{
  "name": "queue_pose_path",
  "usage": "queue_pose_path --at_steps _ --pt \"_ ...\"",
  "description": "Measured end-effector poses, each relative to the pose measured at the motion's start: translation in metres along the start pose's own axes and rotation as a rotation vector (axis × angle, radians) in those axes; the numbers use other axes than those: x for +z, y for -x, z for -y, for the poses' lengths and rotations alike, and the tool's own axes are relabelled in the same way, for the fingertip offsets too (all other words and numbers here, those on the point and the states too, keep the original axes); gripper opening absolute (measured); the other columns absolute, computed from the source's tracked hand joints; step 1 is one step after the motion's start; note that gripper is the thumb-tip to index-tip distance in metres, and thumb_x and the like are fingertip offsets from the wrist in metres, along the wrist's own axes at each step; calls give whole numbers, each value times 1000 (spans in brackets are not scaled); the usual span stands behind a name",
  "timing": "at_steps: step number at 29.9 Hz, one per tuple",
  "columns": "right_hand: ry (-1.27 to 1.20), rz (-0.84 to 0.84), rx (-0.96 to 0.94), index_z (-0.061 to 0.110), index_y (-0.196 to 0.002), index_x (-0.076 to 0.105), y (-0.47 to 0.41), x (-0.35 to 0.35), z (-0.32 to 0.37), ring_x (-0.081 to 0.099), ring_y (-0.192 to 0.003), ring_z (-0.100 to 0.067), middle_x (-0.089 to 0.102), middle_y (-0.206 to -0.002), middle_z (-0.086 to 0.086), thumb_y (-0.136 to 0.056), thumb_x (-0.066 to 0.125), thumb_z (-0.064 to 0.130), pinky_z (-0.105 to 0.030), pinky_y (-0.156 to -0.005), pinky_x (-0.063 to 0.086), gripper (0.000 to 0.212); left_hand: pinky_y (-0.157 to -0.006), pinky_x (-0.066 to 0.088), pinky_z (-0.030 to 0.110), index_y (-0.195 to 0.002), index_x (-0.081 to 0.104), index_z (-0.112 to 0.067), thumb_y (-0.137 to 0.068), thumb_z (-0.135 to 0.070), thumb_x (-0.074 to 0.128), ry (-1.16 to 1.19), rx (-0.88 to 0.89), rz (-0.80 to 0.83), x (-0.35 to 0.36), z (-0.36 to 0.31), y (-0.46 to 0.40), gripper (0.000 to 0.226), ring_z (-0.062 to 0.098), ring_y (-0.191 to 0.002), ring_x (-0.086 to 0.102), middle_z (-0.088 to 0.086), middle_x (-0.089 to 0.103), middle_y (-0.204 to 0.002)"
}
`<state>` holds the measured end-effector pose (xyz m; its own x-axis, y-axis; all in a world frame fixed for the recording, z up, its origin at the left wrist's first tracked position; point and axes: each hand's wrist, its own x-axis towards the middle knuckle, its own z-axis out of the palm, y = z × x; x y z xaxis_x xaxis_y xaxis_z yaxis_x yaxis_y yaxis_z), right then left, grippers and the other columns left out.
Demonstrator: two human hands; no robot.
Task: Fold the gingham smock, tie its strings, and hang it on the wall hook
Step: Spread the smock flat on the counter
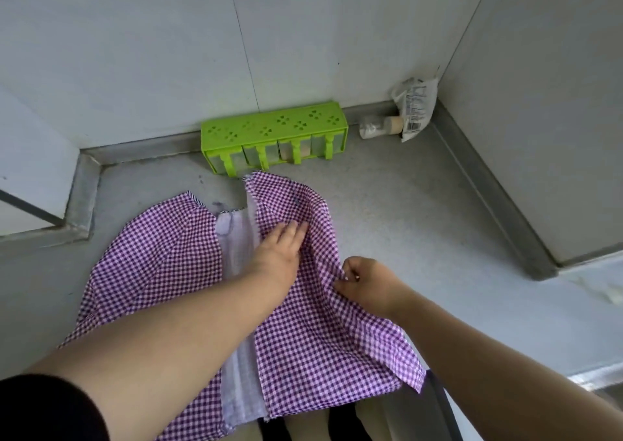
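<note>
Head view: the gingham smock (161, 265) is lying spread on the grey table (404, 224) under both hands, its near hem hanging over the table's front edge. The left hand (279, 251) is pressing flat and open on the cloth beside a pale inside-out strip, while the right hand (364, 284) is pinching a fold of the smock's right edge between closed fingers. Beyond the left hand's fingertips, a green spice rack (273, 127) is standing against the wall, holding four clear drawers; one seems to hold something pale, the rest I cannot tell. Further beyond the right hand, a small jar (381, 127) is lying on its side touching a printed packet (416, 106) in the corner. Right of the right hand, bare table is stretching to the raised rim.
</note>
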<state>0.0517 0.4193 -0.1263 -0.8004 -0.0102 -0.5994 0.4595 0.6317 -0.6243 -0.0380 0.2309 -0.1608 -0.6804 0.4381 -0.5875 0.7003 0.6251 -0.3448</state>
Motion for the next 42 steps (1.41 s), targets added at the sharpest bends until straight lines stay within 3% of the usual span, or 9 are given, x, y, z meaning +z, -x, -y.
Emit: queue_pose_path --at_steps 8,14,16,18,28,31,37,39,42 --pt "-282 102 28 24 -99 67 5 15 3 68 -95 -11 71 -102 7 -100 57 45 -33 -85 57 24 -116 43 58 -165 17 -20 -97 -51 46 456 -57 159 -17 -14 5 81 51 -147 32 28 11 -167" --pt "-394 274 165 35 -134 62 10 3 -18 74 -100 -20 74 -117 4 -100 55 47 -36 -83 63 37 -127 23 60 -169 2 -27 -102 -60 42 306 -13 232 -42 -20 13 85 58 -155 10 32 -4 -170" --pt "-244 346 139 34 -135 63 14 4 -21 69 -96 -15 72 -115 7 -101 53 36 -28 -76 57 35 -127 21 62 -170 2 -22 -104 -60 39 259 -17 232 -47 -23 12 84 57 -155 10 30 -1 -171" --pt "-120 324 102 36 -129 64 16 9 -24 64 -105 -9 69 -118 12 -94 58 25 -32 -93 54 37 -126 23 64 -170 2 -20 -102 -62 40 235 -14 241 -46 -27 5 88 58 -154 13 31 0 -170" --pt "88 316 88 35 -125 69 23 22 -37 66 -106 -11 72 -118 10 -95 55 37 -44 -109 49 33 -120 27 69 -168 3 -20 -81 -80 50 179 -86 275 -15 -37 -33 115 57 -150 23 35 5 -167" --pt "36 180 41 25 -131 65 22 -19 -39 64 -115 -17 69 -126 4 -103 51 45 -44 -112 46 37 -122 28 65 -167 -6 -18 -76 -87 52 174 -95 303 -17 -37 -32 129 56 -151 24 34 2 -167" --pt "-507 -535 66 14 -102 68 13 -121 -48 75 -93 -28 76 -97 -7 -95 72 39 -47 -89 61 27 -118 38 58 -167 -9 -29 -70 -98 54 133 -88 272 -31 -34 -19 134 54 -150 27 35 11 -165" --pt "-468 -263 77 20 -117 67 15 -136 -45 72 -103 -22 75 -111 0 -91 75 44 -46 -100 57 36 -117 41 57 -167 -7 -29 -69 -97 55 139 -99 268 -33 -34 -18 134 53 -151 27 33 12 -165" --pt "322 234 159 26 -136 60 14 -135 -47 63 -118 -19 67 -128 6 -90 72 50 -43 -110 47 53 -120 38 57 -167 -7 -27 -74 -93 57 132 -83 278 -41 -34 -13 131 51 -152 26 32 12 -166"
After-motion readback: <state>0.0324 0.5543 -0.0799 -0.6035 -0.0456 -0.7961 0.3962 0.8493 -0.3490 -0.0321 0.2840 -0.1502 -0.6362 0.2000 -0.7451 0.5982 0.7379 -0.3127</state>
